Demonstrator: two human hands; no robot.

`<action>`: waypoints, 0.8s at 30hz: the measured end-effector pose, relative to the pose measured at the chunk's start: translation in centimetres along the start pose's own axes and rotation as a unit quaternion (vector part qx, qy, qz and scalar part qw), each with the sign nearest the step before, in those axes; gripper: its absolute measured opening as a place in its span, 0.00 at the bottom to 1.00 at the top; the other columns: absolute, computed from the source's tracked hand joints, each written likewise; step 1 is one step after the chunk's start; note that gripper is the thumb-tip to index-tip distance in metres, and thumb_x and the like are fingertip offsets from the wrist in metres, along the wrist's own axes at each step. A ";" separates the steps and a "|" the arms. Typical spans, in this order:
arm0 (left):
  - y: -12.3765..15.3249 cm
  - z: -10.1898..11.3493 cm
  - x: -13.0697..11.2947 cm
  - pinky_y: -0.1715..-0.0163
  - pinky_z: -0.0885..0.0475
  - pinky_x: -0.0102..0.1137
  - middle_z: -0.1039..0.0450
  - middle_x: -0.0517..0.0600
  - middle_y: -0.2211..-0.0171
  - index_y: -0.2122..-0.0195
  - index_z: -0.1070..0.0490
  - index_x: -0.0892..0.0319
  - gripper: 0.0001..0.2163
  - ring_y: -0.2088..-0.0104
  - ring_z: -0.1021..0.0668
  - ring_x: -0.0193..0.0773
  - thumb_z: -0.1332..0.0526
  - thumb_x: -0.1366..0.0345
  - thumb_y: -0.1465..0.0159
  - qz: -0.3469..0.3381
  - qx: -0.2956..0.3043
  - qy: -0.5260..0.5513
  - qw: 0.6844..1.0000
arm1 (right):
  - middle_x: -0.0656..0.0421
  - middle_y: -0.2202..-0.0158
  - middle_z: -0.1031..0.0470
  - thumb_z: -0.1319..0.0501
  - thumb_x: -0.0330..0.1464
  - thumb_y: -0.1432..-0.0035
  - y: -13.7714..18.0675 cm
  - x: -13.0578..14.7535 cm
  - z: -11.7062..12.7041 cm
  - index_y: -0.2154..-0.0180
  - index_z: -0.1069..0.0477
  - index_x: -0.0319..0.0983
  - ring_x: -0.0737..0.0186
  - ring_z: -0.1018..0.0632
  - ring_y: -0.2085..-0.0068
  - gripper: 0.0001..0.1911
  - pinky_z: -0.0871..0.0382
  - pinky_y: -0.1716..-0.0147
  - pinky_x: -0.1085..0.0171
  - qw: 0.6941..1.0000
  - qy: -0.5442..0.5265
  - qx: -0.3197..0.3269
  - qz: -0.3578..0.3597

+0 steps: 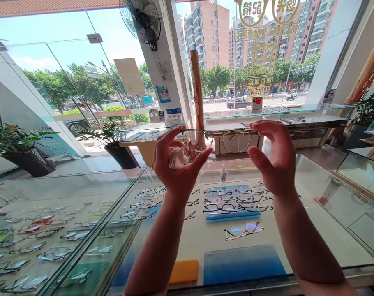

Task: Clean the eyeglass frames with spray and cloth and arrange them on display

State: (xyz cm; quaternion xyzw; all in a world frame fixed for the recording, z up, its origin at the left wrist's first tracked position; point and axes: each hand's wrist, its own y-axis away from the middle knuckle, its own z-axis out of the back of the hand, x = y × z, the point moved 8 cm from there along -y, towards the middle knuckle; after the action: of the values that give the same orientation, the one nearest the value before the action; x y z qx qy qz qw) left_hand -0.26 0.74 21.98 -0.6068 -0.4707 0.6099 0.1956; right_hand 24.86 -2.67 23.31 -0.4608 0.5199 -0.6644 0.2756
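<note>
A pair of thin-rimmed eyeglasses (235, 142) is held up level in front of me, lenses facing the window. My left hand (179, 164) grips its left end, fingertips at the upper corner and thumb below the lens. A crumpled white cloth (178, 158) is tucked in the same palm. Around the other end, my right hand (275, 158) is open, thumb and fingers wide apart. Its fingertips are close to the right hinge; whether they touch is unclear. Below lie rows of eyeglasses (220, 209) on the glass counter (307, 230), with one more pair (244, 230) nearer me.
A small white bottle (223, 172) stands on the counter beyond the rows. Closer in are a blue sheet (242, 265) and an orange case (183, 271). At left, another glass showcase (91, 187) holds many frames. Potted plants (116, 142) and a wall fan (142, 22) are further back.
</note>
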 end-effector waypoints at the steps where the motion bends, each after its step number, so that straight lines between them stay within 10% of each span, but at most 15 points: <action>1: 0.0 0.2 -0.2 0.49 0.21 0.42 0.26 0.47 0.36 0.44 0.25 0.44 0.30 0.45 0.22 0.48 0.19 0.60 0.46 -0.010 -0.017 -0.007 1.000 | 0.52 0.43 0.23 0.34 0.46 0.35 0.1 0.1 -0.2 0.43 0.30 0.47 0.46 0.22 0.39 0.22 0.28 0.38 0.44 1.000 0.017 0.003 0.011; 8: 0.2 0.8 -1.9 0.58 0.24 0.40 0.20 0.48 0.46 0.45 0.23 0.45 0.26 0.58 0.21 0.44 0.21 0.64 0.44 -0.104 -0.060 -0.067 0.990 | 0.49 0.40 0.25 0.32 0.48 0.36 0.7 0.6 -1.1 0.37 0.34 0.47 0.42 0.23 0.41 0.30 0.27 0.39 0.39 0.994 0.096 -0.001 0.055; 24: 0.2 0.6 -0.8 0.48 0.22 0.42 0.23 0.49 0.45 0.47 0.25 0.46 0.30 0.50 0.21 0.47 0.17 0.58 0.49 -0.037 -0.030 -0.038 0.998 | 0.52 0.42 0.24 0.29 0.45 0.36 0.7 0.5 -0.7 0.39 0.31 0.50 0.44 0.22 0.45 0.27 0.24 0.43 0.41 0.994 0.103 -0.015 0.040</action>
State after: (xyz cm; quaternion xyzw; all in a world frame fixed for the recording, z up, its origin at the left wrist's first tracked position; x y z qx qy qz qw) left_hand -0.57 -0.21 22.18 -0.5706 -0.5185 0.6104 0.1816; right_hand 23.89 -3.00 22.77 -0.3729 0.5735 -0.6888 0.2401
